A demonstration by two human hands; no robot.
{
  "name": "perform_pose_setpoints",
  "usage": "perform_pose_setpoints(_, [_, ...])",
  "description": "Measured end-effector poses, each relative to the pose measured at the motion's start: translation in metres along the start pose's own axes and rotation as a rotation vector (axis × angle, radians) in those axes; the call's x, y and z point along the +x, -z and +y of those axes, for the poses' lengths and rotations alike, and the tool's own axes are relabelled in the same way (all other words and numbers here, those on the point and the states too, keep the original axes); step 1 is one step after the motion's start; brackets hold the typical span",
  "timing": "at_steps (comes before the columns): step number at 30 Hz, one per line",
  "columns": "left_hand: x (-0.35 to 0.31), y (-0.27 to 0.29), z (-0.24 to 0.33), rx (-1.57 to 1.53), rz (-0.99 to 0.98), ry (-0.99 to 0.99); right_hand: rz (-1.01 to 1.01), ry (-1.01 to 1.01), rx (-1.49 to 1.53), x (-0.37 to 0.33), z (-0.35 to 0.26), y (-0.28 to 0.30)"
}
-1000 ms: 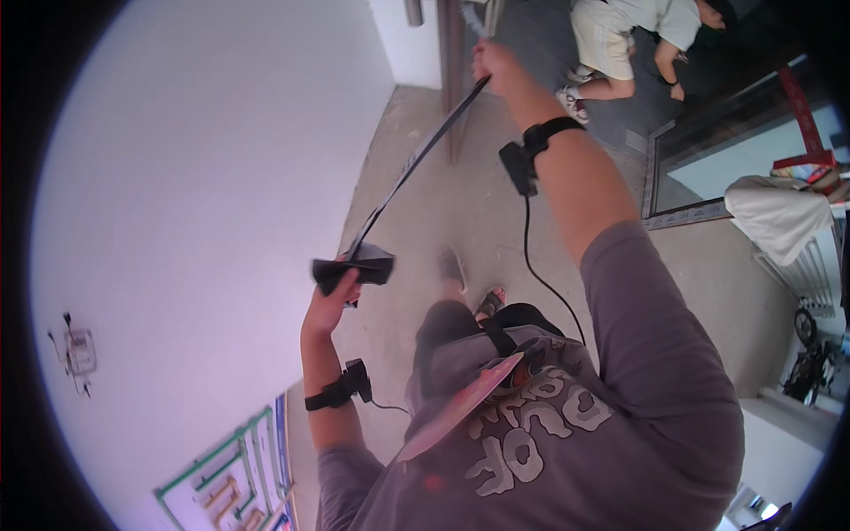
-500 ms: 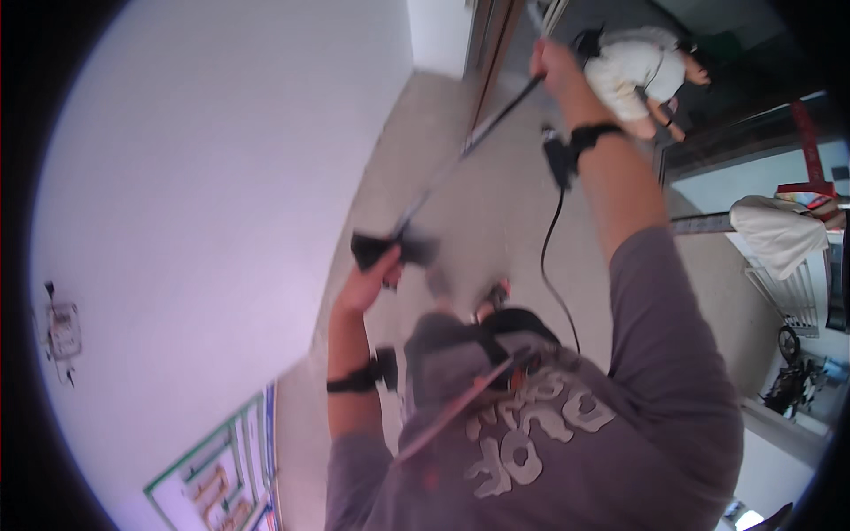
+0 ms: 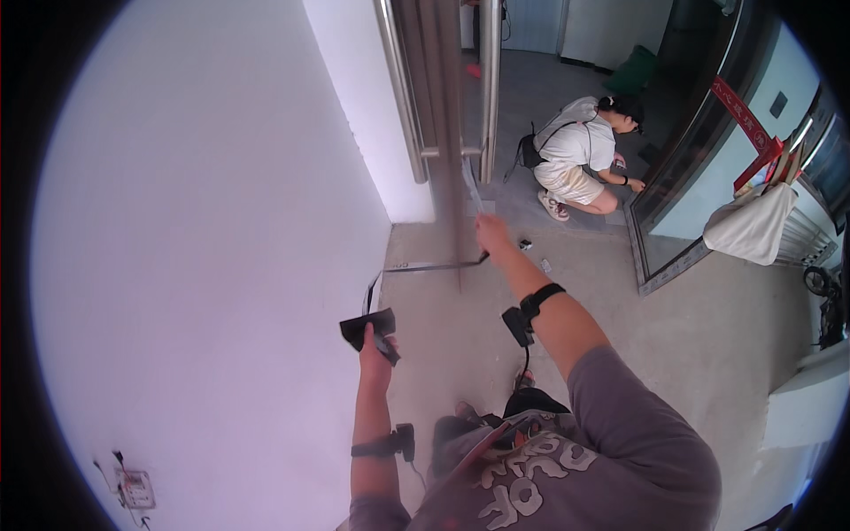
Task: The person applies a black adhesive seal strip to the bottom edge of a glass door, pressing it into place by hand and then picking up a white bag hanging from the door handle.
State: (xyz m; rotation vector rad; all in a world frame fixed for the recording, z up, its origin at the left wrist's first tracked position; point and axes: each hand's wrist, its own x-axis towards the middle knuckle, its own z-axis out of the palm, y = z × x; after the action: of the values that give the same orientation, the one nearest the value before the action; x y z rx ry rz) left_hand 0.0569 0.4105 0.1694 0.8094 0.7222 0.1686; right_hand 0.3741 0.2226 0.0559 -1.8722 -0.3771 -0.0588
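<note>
My left hand (image 3: 376,351) is closed on a black flat piece (image 3: 367,328), its exact kind unclear, beside the white wall. From it a thin black strip (image 3: 423,266) rises, bends and runs rightward to my right hand (image 3: 492,234). That hand is closed round the strip, and a pale, shiny length (image 3: 472,186) sticks up beyond its fingers toward the door handle. Each forearm wears a black band with a small device. The glass door's brown edge (image 3: 434,97) stands just beyond my hands, with long metal bar handles (image 3: 489,88) on it.
Beyond the doorway a person (image 3: 580,150) in white squats, one hand at the foot of another door leaf (image 3: 686,195). A white cloth (image 3: 753,223) hangs at the right. The white wall (image 3: 204,195) fills the left; a socket box (image 3: 135,489) with plugs is low on it.
My view has shifted toward the doorway. The strip, stretched straight and slanting between my hands before, now sags and bends. My right hand has come lower and nearer the door edge.
</note>
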Motion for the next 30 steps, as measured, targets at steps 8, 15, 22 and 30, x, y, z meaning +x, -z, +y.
perform_pose_setpoints(8, [0.116,-0.129,-0.004,0.478,-0.053,-0.086,-0.126,-0.028,-0.178,-0.028,-0.064,-0.005])
perform_pose_setpoints(15, [0.191,-0.201,-0.037,0.51,-0.345,-0.124,-0.365,-0.027,-0.242,-0.014,-0.062,0.028])
perform_pose_setpoints(22, [0.223,-0.235,-0.042,0.486,-0.409,0.059,-0.376,-0.12,-0.111,-0.003,-0.044,0.035])
perform_pose_setpoints(30, [0.239,-0.224,-0.047,0.685,-0.273,-0.12,-0.357,-0.309,0.094,-0.012,-0.063,0.009])
